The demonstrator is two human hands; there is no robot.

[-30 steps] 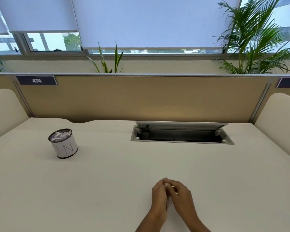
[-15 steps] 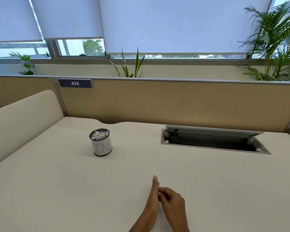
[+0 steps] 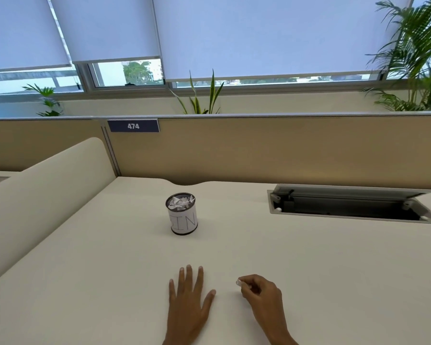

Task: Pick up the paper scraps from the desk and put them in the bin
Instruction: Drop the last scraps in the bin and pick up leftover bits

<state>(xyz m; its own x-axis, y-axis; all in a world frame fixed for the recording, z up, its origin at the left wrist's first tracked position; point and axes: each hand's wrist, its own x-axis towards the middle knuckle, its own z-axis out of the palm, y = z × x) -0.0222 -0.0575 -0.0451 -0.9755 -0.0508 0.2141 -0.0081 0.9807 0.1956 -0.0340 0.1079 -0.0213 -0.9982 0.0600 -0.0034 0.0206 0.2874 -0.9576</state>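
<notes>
A small round bin (image 3: 183, 220) with a white paper label stands upright on the cream desk (image 3: 97, 270), filled with crumpled white paper scraps (image 3: 180, 201). My left hand (image 3: 188, 302) lies flat on the desk in front of the bin, fingers spread, holding nothing. To its right my right hand (image 3: 260, 293) is curled, pinching a tiny white paper scrap (image 3: 238, 283) between thumb and fingertips just above the desk. I see no other loose scraps on the desk.
An open cable hatch (image 3: 348, 207) is sunk into the desk at the back right. A tan partition (image 3: 259, 150) with a "474" tag closes the far side. A cream side divider (image 3: 42, 192) rises on the left. Plants stand behind the partition.
My hands were pressed together a second ago; they have parted. The left now lies flat and open, the right holds a tiny scrap. The view has swung left and up.
</notes>
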